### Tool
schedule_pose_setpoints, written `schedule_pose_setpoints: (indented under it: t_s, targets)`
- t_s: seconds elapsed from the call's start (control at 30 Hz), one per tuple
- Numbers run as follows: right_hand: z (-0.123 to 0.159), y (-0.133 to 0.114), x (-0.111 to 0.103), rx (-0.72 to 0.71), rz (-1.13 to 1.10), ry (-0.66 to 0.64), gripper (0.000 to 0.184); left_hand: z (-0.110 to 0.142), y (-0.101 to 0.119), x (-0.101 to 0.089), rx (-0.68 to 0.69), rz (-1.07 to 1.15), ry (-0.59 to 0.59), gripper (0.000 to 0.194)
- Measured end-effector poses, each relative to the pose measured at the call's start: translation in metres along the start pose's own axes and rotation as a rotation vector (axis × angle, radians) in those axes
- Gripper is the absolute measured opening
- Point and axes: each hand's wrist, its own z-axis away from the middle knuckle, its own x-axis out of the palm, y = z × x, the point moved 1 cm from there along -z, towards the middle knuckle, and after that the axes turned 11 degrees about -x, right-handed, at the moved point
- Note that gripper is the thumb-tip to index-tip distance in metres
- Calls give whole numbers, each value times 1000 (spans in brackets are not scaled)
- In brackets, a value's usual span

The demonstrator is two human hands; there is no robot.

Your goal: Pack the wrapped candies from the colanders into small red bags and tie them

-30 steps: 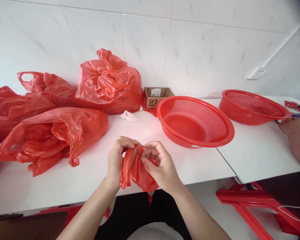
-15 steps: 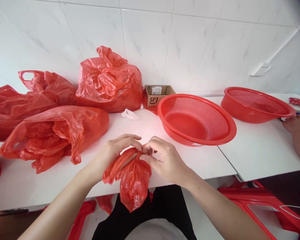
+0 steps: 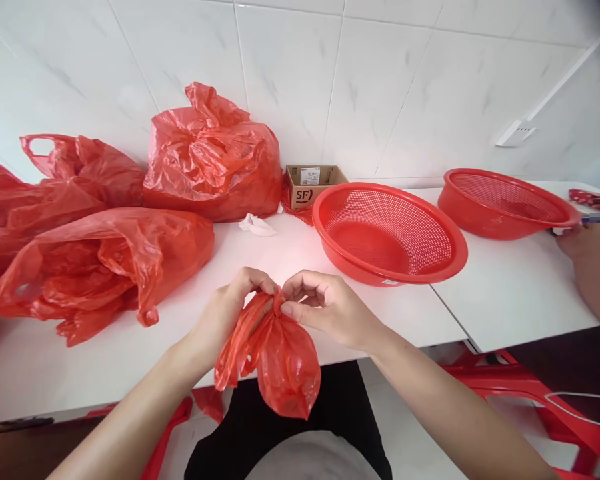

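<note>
A red plastic bag [image 3: 289,370] hangs from my fingers at the table's front edge, gathered into a twisted knot at its top. My left hand [image 3: 230,303] is closed on the loose handle part, its thumb and forefinger at the knot. Pinching the other side of the knot is my right hand [image 3: 325,300], with the fingertips pressed together. The bag's lower part bulges below the table edge, over my lap. What lies inside it, if anything, cannot be made out.
Several red plastic bags [image 3: 213,167] line the left and back of the white table [image 3: 390,320]. A cardboard box [image 3: 310,187], a crumpled white scrap [image 3: 257,225], a red colander [image 3: 390,233] and a second red colander [image 3: 505,200] stand there. Another person's hand [image 3: 587,241] is at far right.
The bag has swung from bunched up between my hands to hanging down from its knot. My left arm has shifted outward; both hands stay at the knot.
</note>
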Motion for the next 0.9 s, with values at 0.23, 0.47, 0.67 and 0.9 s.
schedule_pose_setpoints:
  t_s: [0.23, 0.47, 0.67, 0.9]
  targets:
    - [-2, -10, -6, 53, 105, -206, 9, -6, 34, -12, -140, -30, -365, 15]
    - [0, -15, -5, -107, 281, -64, 8, -4, 33, -11, -164, 124, -326, 13]
    - [0, -5, -4, 14, 76, -89, 11, 0, 15, -5, -101, 65, -232, 16]
    - [0, -4, 1, -21, 149, -173, 6, -1, 21, -8, -81, 45, -283, 17]
